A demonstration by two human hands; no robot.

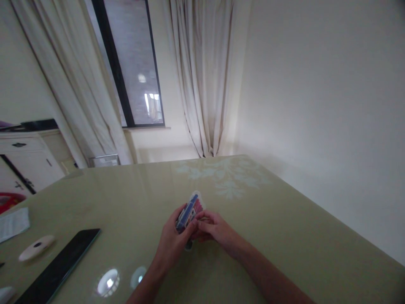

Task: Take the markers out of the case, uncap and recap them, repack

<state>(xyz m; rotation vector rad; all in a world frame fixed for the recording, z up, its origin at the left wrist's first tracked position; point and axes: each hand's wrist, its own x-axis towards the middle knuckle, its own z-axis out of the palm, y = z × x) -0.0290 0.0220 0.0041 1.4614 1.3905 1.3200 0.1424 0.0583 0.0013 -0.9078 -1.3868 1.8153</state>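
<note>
A small blue-and-pink printed pack [189,213] with pale markings is tilted up over the middle of the glossy table [126,202]. Its right side looks jagged or layered, and its exact kind is too blurred to tell. My left hand [173,236] is closed around its left and lower edges, with the thumb across the front. At the lower right edge, the fingers of my right hand [212,227] are bent together in a pinch against it. Both hands meet there, and the right fingertips are partly hidden.
To my left lie a long black flat device [63,264], a white oval object [37,248] and a paper sheet [14,223]. A white cabinet [28,156] stands beyond. The table's right edge runs along the wall [322,105]. Lamp reflections show near my left forearm.
</note>
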